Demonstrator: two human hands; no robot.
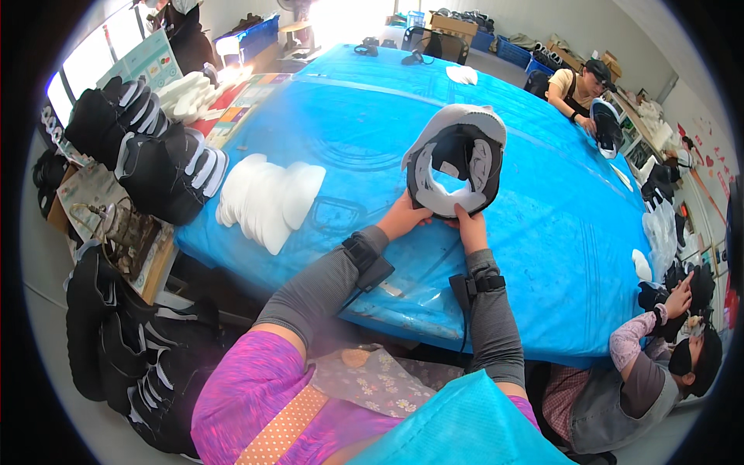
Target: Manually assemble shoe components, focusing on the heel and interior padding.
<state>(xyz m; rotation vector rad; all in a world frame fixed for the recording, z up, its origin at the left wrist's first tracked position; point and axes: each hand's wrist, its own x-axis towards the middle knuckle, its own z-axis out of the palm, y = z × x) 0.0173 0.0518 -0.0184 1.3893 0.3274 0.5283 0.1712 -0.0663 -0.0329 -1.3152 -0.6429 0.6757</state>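
Pinched along its near edge by the left hand (406, 215) and right hand (471, 230), a black-and-white, hollow, fabric-looking shoe upper (457, 143) was held above the blue plastic-covered table (558, 232), seemingly to keep its inside in view.

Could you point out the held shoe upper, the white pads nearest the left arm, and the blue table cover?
Shoe upper (459, 144), head view: its dark inside.
White pads (266, 198), head view: pile's middle.
Blue table cover (558, 232), head view: bare stretch.

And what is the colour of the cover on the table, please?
The cover is bright blue, shown best in the head view.
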